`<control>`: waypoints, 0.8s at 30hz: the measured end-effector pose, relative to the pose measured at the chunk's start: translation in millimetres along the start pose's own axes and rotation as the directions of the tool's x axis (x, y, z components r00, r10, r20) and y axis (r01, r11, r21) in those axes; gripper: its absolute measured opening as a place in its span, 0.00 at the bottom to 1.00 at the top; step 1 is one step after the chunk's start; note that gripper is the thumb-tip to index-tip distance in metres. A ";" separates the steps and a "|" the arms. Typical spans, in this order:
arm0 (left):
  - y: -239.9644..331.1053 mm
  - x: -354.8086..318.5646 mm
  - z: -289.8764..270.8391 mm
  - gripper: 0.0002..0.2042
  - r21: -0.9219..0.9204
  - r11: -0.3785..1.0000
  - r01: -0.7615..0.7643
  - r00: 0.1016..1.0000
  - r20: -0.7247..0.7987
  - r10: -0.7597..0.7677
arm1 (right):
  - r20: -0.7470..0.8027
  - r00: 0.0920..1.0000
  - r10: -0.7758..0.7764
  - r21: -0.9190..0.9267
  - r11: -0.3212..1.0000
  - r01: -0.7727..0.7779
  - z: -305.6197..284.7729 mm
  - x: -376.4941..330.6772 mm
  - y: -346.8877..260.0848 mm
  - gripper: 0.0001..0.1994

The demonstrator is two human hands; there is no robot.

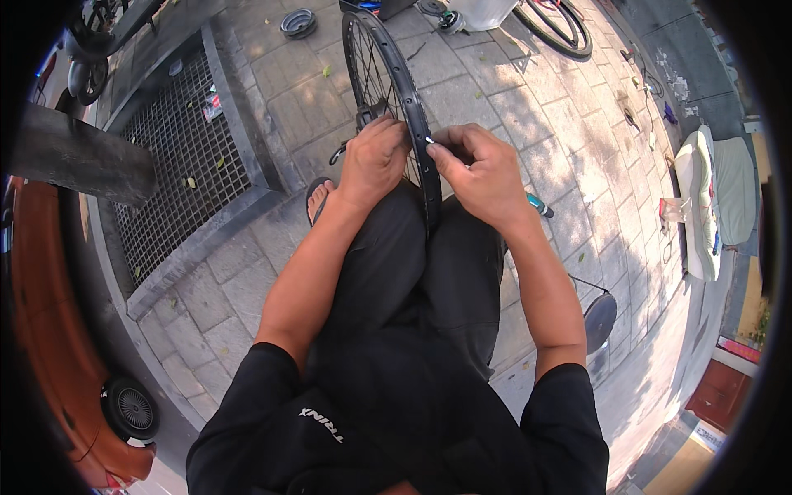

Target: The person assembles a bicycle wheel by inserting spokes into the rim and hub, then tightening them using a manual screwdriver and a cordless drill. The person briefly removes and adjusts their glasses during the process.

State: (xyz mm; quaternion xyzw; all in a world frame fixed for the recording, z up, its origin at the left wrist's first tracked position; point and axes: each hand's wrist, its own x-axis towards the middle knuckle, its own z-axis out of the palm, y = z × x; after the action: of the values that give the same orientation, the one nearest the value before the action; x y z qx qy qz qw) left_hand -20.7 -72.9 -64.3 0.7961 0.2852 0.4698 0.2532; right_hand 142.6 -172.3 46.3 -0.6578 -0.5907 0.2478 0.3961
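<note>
A spoked bicycle wheel with a black rim point(391, 62) stands upright between my knees, with no tire on it. On its left side, my left hand point(376, 161) is closed with curled fingers beside the rim, near the spokes and hub; what the fingers grip is hidden. At the right side of the rim, my right hand point(480, 172) pinches a small white piece point(429, 140) between thumb and forefinger. The piece lies right against the rim, and its kind is too small to tell.
A metal bowl point(298, 24) and another bicycle wheel point(559, 26) lie farther off on the paving. A teal-and-black tool point(539, 205) is beyond my right knee. To the left are a tree grate point(177, 157), a trunk point(78, 155) and an orange car point(49, 330). Cushions point(700, 202) stand far right.
</note>
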 end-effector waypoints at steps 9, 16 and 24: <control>28.1 7.1 -4.4 0.10 0.031 0.997 0.073 0.996 0.058 -0.075 | -0.012 0.983 -0.182 -0.110 0.977 0.180 2.5 2.3 -2.3 0.12; 17.7 -0.4 -5.1 0.06 0.116 0.990 0.078 0.976 0.194 -0.100 | 0.012 0.945 -0.328 -0.327 0.891 0.314 10.4 6.0 -9.3 0.08; 1.4 -1.7 -3.1 0.09 -0.246 0.952 0.181 0.952 0.285 -0.108 | 0.045 0.933 -0.357 -0.363 0.864 0.348 -0.5 12.3 -11.4 0.06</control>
State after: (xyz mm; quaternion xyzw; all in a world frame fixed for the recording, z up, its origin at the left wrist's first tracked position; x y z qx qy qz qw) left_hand -23.9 -74.7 -63.0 0.7874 0.2398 0.3718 0.4293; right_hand 138.6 -160.6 57.6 -0.6040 -0.7316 0.0494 0.3123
